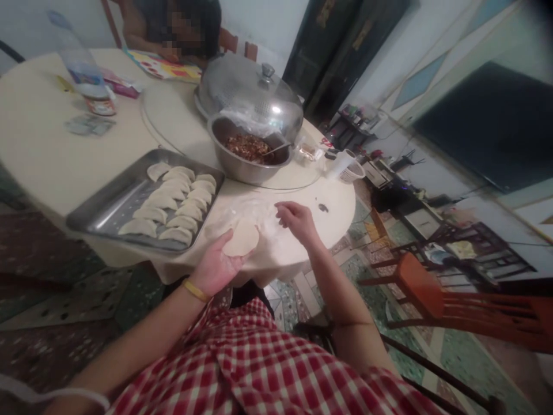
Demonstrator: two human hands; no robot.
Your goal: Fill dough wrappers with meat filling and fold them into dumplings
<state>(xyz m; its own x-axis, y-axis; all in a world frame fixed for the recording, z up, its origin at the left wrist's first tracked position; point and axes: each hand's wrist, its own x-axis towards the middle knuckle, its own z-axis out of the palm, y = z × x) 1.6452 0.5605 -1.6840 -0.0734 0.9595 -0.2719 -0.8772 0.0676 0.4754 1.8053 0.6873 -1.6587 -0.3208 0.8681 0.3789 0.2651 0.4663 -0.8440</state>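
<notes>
A round dumpling wrapper [241, 237] lies across the fingers of my left hand [218, 264], with the thumb resting on its near left edge. No filling shows on the wrapper. My right hand [296, 219] is off to its right, above the floured part of the table, with fingers curled in and nothing visible in them. Beyond both hands, a metal bowl [246, 173] holds dark chopped filling [247, 148] with a utensil handle [276, 148] leaning in it. To the left, a metal tray [108, 210] carries several folded dumplings [159, 199] in rows.
A large domed metal lid [250, 86] stands behind the bowl. A plastic bottle [78, 57], a jar [99, 101] and a white basket [352, 172] are on the round table [38, 138]. Across it, a person [147, 29] leans over a colourful sheet. A wooden chair [419, 282] stands at right.
</notes>
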